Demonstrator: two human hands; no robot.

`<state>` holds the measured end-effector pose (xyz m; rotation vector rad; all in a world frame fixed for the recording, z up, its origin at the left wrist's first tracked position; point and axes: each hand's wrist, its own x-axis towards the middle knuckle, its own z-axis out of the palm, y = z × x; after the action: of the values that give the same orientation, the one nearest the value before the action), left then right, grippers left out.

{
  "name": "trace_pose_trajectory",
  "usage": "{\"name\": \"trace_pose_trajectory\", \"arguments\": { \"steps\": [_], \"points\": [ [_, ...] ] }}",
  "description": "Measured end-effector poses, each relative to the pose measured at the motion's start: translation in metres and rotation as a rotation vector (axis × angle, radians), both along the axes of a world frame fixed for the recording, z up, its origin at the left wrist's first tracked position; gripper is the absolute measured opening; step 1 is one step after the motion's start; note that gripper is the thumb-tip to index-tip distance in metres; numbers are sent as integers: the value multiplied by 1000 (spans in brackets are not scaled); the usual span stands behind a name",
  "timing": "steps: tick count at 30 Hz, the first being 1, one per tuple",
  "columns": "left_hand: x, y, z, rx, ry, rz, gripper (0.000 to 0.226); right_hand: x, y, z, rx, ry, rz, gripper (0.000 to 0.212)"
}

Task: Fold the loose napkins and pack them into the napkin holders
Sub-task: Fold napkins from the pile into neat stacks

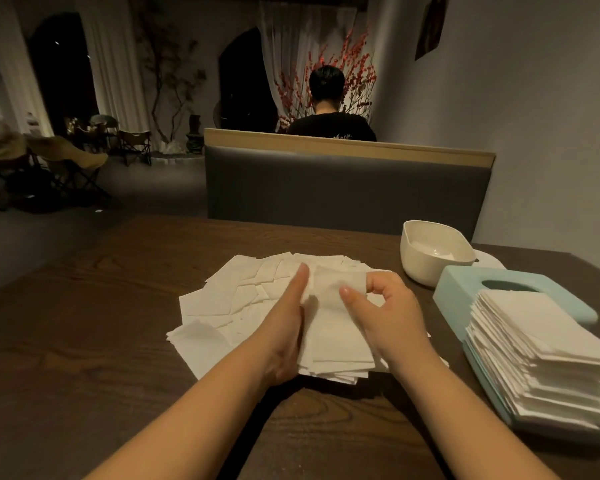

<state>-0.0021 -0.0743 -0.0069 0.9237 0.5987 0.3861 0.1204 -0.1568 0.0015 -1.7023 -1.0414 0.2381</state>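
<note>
A spread of loose white napkins [243, 292] covers the middle of the dark wooden table [84, 341]. On top of it lies a narrow folded stack [336, 344]. My left hand [288, 327] presses its straight fingers along the stack's left edge. My right hand [388, 313] pinches the far end of the top napkin [340, 282] between thumb and fingers and lifts it. At the right, a tall pile of folded napkins [541, 355] sits on a pale blue holder base [499, 414]. The blue holder lid [465, 289] lies behind it.
A white holder shell [426, 252] stands open side up at the back right, with its white lid partly hidden behind. A grey booth backrest [347, 188] rises beyond the table's far edge, and a person sits behind it facing away.
</note>
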Motion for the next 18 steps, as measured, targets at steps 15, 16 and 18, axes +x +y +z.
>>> {"name": "trace_pose_trajectory", "arguments": {
  "steps": [15, 16, 18],
  "points": [
    [-2, -7, -4, 111, -14, 55, 28, 19, -7, 9, 142, 252, -201, 13],
    [-1, -8, -4, 104, -9, 65, 25, 19, -9, 11, 209, 143, -241, 12],
    [0, -12, -4, 96, 13, 79, 18, 15, -14, 15, 305, -170, -245, 11]
  ]
}}
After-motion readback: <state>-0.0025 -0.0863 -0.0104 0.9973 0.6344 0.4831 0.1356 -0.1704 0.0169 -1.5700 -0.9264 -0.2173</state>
